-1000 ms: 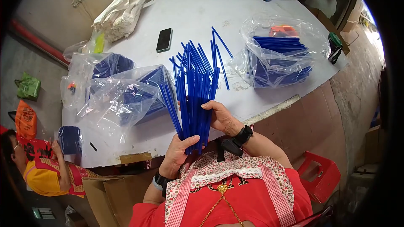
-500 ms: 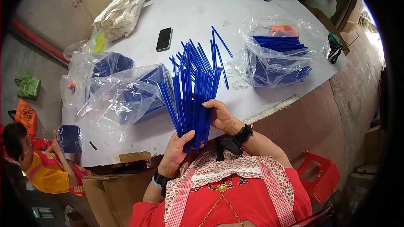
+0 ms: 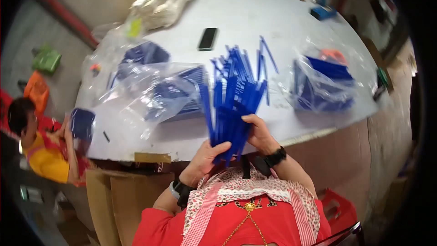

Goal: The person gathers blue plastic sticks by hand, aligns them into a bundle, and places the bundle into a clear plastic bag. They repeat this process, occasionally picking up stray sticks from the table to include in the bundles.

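Note:
Over the near edge of the table I hold an upright bundle of thin blue plastic sticks (image 3: pixel 227 118) in both hands, their upper ends uneven and fanned out. My left hand (image 3: pixel 205 157) is closed round the lower left part, its thumb across the front. At the right side of the bundle my right hand (image 3: pixel 260 133) grips it, with the fingers hidden behind. Just beyond lies a loose heap of more sticks (image 3: pixel 233 61) on the white table (image 3: pixel 264 13). The picture is blurred, so single sticks are hard to tell apart.
Clear bags of blue sticks stand left (image 3: pixel 182 86) and right (image 3: pixel 323 82). A phone (image 3: pixel 208 39) lies mid-table, a white bag (image 3: pixel 161 4) behind it. At left, a person in yellow (image 3: pixel 48 159) sits near a blue bundle (image 3: pixel 83 124). An open cardboard box (image 3: pixel 136 196) stands below the table edge.
My view has swung, so the table and its things sit further right in the picture. Both hands still hold the bundle, and it looks more blurred.

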`<state>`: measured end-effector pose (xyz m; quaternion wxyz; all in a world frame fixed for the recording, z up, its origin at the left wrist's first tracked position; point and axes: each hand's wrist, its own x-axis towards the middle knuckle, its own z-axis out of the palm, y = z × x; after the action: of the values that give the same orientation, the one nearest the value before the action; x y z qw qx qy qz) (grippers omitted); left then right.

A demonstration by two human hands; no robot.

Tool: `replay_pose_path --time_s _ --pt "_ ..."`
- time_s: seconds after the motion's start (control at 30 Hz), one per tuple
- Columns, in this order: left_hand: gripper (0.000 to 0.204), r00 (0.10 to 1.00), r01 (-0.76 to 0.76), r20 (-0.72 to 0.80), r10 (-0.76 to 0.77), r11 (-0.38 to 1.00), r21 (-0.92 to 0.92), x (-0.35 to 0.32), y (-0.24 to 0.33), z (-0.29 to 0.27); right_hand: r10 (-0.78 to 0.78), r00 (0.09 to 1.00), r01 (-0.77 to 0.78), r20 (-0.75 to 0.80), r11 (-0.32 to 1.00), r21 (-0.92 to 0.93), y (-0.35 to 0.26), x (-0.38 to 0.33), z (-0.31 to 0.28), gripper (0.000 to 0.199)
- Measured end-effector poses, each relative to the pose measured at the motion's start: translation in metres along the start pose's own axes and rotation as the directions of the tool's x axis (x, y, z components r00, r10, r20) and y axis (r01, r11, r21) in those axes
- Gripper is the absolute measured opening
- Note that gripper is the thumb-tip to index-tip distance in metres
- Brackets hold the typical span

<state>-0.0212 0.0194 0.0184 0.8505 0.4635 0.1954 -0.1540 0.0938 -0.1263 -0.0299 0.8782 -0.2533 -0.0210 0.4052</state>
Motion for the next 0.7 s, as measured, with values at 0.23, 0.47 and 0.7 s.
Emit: replay_pose_path --time_s 0.23,0.47,0.7 --pt "0.033 0.976 0.003 0.218 0.001 1.0 -0.015 -0.003 -0.037 0.014 -0.04 0.988 0.07 0.151 0.978 -0.196 0.016 -0.034 0.037 0.06" --pt "0.042 0.966 -0.238 0.163 0.2 0.933 0.269 0.007 -0.046 -0.014 -0.055 0.998 0.049 -0.024 0.978 -0.2 0.021 -0.021 0.028 0.062" --pt "0.049 0.973 -0.143 -0.01 0.232 0.632 0.761 0.004 -0.045 -0.005 -0.124 0.957 -0.02 -0.261 0.872 -0.488 0.029 -0.014 0.01 0.063"
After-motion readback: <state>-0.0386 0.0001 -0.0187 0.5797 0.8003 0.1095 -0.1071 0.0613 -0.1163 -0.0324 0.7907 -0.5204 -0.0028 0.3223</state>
